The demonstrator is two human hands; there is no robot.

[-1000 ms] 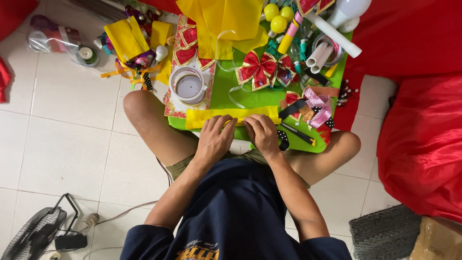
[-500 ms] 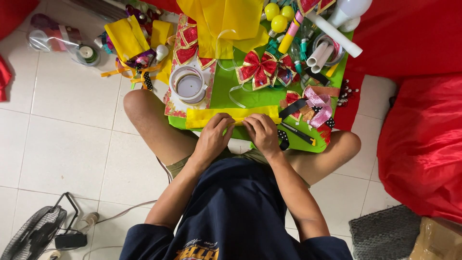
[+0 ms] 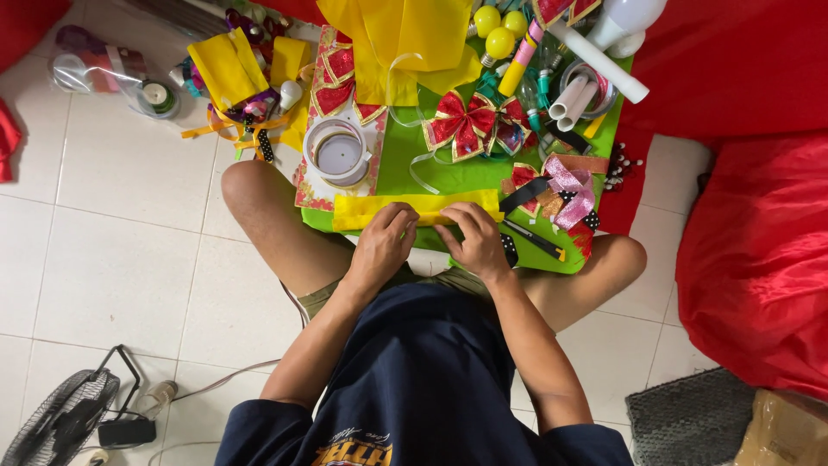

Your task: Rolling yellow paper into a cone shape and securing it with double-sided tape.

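A long folded yellow fabric strip (image 3: 362, 208) lies across the near edge of a green board (image 3: 431, 168) resting on my lap. My left hand (image 3: 380, 247) pinches the strip near its middle, fingers closed on its lower edge. Beside it, my right hand (image 3: 475, 238) presses and pinches the strip's right part. A red bow with gold trim (image 3: 460, 124) sits on the board beyond my hands. A white roll of ribbon (image 3: 337, 153) stands on a red patterned card at the left.
Yellow cloth (image 3: 405, 34), yellow bulbs (image 3: 498, 41), white tubes (image 3: 595, 60), pink ribbon (image 3: 569, 183) and a black cutter (image 3: 535, 239) crowd the board. More yellow fabric pieces (image 3: 226, 65) and spools lie on the tiled floor at left. A fan (image 3: 60, 423) stands bottom left; red cloth (image 3: 759, 259) at right.
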